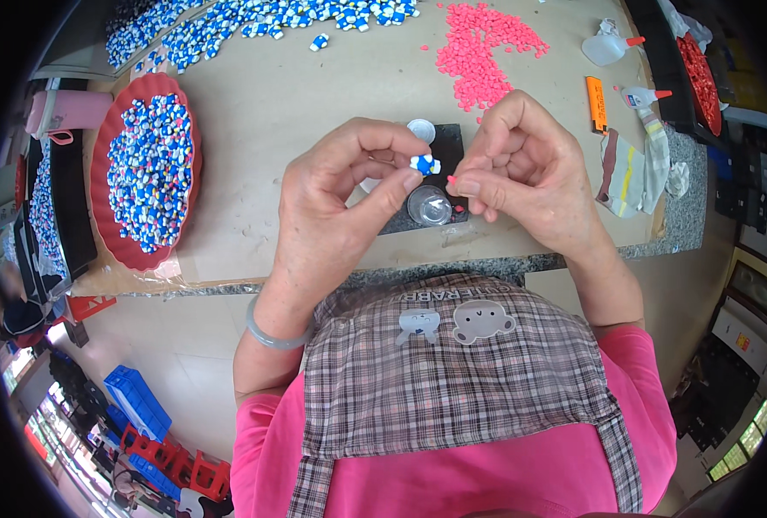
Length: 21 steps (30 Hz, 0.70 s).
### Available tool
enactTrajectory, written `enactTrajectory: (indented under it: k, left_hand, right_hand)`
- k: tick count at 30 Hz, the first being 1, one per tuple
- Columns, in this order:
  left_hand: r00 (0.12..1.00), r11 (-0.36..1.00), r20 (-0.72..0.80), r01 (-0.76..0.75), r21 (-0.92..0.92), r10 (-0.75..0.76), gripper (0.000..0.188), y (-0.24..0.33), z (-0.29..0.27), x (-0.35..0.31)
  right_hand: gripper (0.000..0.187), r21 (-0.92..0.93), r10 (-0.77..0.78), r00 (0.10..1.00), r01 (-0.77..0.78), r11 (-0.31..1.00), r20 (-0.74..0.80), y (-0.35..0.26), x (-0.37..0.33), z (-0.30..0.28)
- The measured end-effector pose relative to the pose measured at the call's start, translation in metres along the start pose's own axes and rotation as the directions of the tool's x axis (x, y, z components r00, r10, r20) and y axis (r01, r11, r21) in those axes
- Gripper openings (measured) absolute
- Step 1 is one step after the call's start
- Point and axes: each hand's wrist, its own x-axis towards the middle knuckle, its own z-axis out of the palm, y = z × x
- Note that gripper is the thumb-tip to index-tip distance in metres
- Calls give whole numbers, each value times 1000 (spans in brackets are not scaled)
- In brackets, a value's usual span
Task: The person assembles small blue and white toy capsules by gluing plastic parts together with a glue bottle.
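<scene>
Between the thumb and fingers of my left hand is a small blue-and-white figurine. Close to its right, my right hand pinches a tiny pink piece, held a little apart from the figurine. Below both hands lies a dark mat. On it stands a small clear round dish, partly catching the light, with a loose pink bit to its right. A white round cap sits at the mat's far edge. My left palm hides part of the mat.
A red fluted tray heaped with figurines stands at left. More blue-and-white figurines spread along the far side, beside a pile of pink pieces. At right are glue bottles, an orange box and a cloth.
</scene>
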Motion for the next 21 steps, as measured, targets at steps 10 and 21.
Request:
enactTrajectory:
  k: [10, 21]
  left_hand:
    - [996, 983, -2, -87, 165, 88, 31, -4, 7, 0]
    - [984, 902, 7, -167, 399, 179, 35, -2, 10, 2]
  right_hand:
    - [25, -34, 0, 1000, 0, 999, -7, 6, 3, 1]
    - [25, -554, -391, 916, 280, 784, -91, 20, 0, 11]
